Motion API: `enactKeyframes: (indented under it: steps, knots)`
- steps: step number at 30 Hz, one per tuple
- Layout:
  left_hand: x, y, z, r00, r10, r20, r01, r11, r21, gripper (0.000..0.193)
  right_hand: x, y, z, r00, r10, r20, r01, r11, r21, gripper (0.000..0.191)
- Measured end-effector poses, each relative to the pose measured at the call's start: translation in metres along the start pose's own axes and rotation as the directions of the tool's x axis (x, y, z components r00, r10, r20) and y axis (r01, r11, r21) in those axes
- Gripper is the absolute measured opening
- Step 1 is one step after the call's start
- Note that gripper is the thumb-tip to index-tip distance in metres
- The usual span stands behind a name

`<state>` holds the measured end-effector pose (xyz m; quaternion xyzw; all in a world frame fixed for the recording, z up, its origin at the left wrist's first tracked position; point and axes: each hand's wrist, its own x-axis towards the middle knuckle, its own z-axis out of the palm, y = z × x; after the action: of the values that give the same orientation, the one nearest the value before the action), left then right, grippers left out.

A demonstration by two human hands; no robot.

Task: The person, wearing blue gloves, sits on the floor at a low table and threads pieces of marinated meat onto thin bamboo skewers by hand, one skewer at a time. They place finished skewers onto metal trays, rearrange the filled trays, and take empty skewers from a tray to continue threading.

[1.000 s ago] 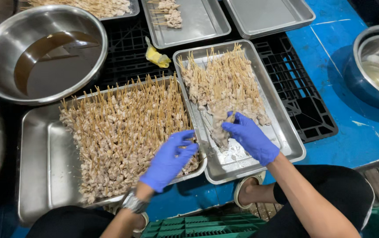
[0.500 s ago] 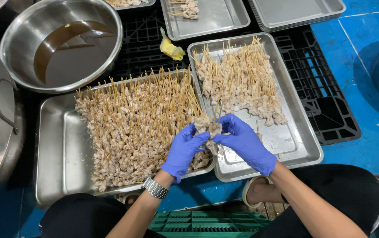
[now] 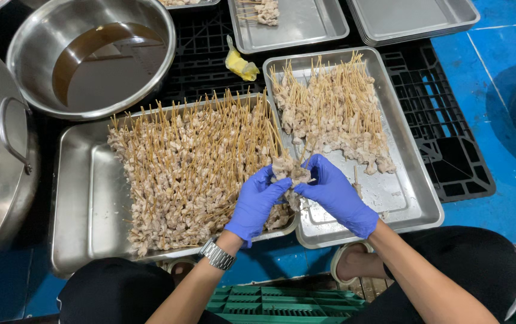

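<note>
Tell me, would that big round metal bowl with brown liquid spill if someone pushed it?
Probably, if shoved hard: the big round metal bowl holds a shallow pool of brown liquid that would likely slosh. It seems fairly steady, wide and low. Its smooth steel could slide on the black plastic grid.

Blue floor [image 3: 498, 198] carries black plastic pallets [image 3: 444, 126]; steel trays [image 3: 75, 198], a sauce bowl [image 3: 90, 54] rest on those.

Smooth blue rubbery gloves covered the left hand [image 3: 257, 203] and right hand [image 3: 337, 195], which held pale, moist raw meat on thin wooden skewers [image 3: 291, 173] above shiny, scuffed metal trays [image 3: 403, 201], near a glossy steel bowl [image 3: 41, 42] and a matt black plastic crate [image 3: 444, 114].
</note>
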<state>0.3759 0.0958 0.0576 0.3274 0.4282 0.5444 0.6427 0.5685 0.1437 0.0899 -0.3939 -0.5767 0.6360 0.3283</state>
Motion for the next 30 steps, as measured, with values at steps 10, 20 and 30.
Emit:
enactKeyframes:
  steps: [10,20,30]
  knots:
    - [-0.006,0.016,0.003,0.999,0.052,-0.006,-0.052,0.998,0.031,0.035,0.004,-0.013,-0.002,1.0,0.001,0.017,0.0,0.998,-0.062,0.039]
    - [-0.003,0.035,-0.013,0.993,0.046,-0.108,-0.051,0.998,-0.044,0.036,0.04,0.079,-0.071,0.948,-0.004,-0.318,-0.238,0.652,-0.72,0.049]
    - [-0.009,0.048,-0.014,0.995,0.039,-0.088,-0.048,0.994,-0.099,0.041,0.035,0.115,-0.058,0.924,0.307,-0.229,-0.382,0.78,-0.496,0.03]
